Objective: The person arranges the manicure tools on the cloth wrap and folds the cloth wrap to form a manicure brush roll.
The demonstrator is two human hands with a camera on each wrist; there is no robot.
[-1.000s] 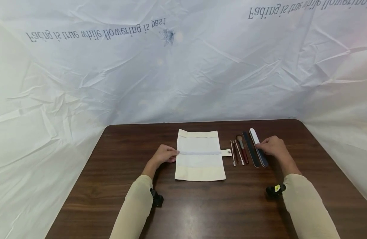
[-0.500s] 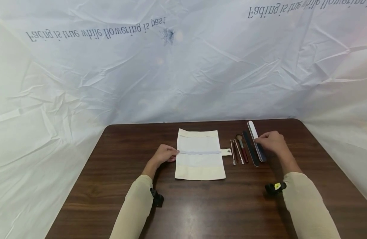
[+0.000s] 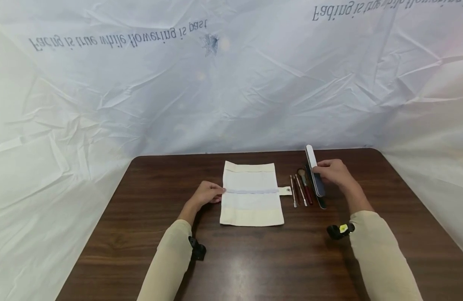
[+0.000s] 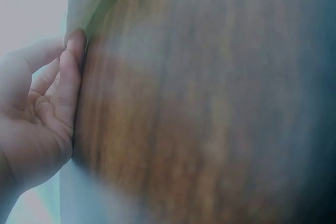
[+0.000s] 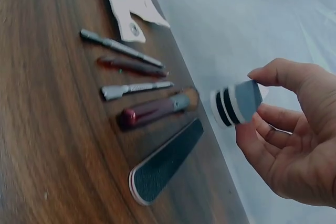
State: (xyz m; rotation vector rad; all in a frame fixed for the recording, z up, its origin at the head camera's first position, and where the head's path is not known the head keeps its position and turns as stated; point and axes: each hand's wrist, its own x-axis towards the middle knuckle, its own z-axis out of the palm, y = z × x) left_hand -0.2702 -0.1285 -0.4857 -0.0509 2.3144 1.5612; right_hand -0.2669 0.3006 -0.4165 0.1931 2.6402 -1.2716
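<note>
My right hand (image 3: 334,172) pinches a long nail buffer (image 3: 318,187), white on one half and grey-blue on the other. The right wrist view shows it end-on, with black and white bands and a grey part between thumb and fingers. It is held up over a dark nail file (image 5: 168,161), overlapping it in the head view. On the left, my left hand (image 3: 206,193) pinches the left edge of a cream cloth pouch (image 3: 251,215), spread flat with a snap tab (image 3: 285,191) on its right side. The left wrist view shows the thumb and fingers at the cloth edge (image 4: 86,3).
Left of the nail file lie a red-handled brush (image 5: 152,113), two slim metal cuticle tools (image 5: 137,88) and a dark red stick (image 5: 131,66). All lie on a brown wooden table (image 3: 231,259). A white printed sheet (image 3: 231,92) hangs behind the table's back edge.
My right hand has lifted the nail buffer from beside the dark file and carried it away from me and left, over the file. The left hand stays at the pouch edge.
</note>
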